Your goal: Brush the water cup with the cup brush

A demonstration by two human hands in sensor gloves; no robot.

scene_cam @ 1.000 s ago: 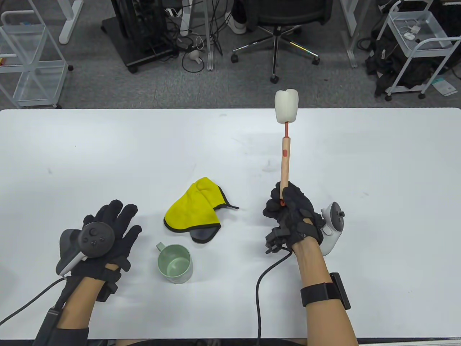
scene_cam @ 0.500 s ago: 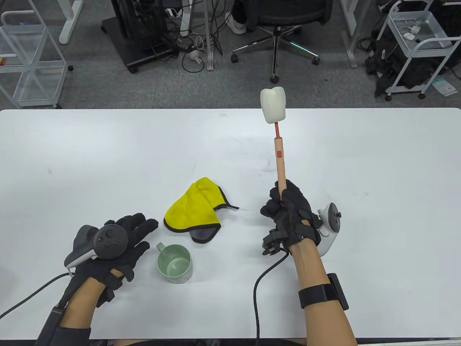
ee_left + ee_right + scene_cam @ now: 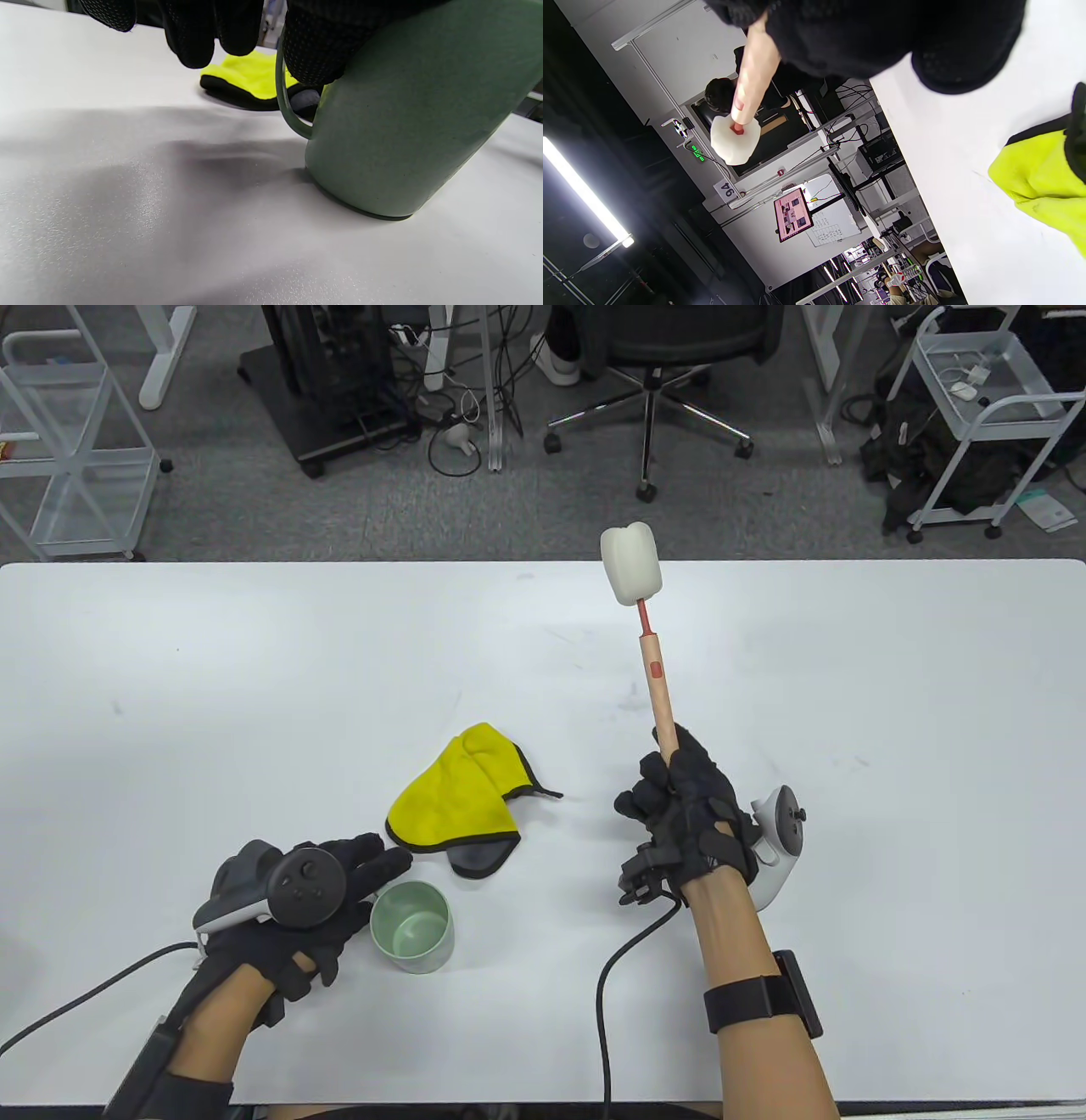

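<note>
Just below the yellow cloth (image 3: 454,793) stands the pale green water cup (image 3: 412,926), upright; the left hand (image 3: 314,912) touches its handle side with fingers loosely spread, gripping nothing yet. It looks light, rigid and smooth, so likely slippery: best gripped around the body. Right of the cup, the right hand (image 3: 689,819) grips the wooden handle of the cup brush (image 3: 652,666), its soft white sponge head raised.

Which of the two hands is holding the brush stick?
The right hand grips the cup brush, its sponge end raised. The left hand holds no brush; it reaches around the green cup.
</note>
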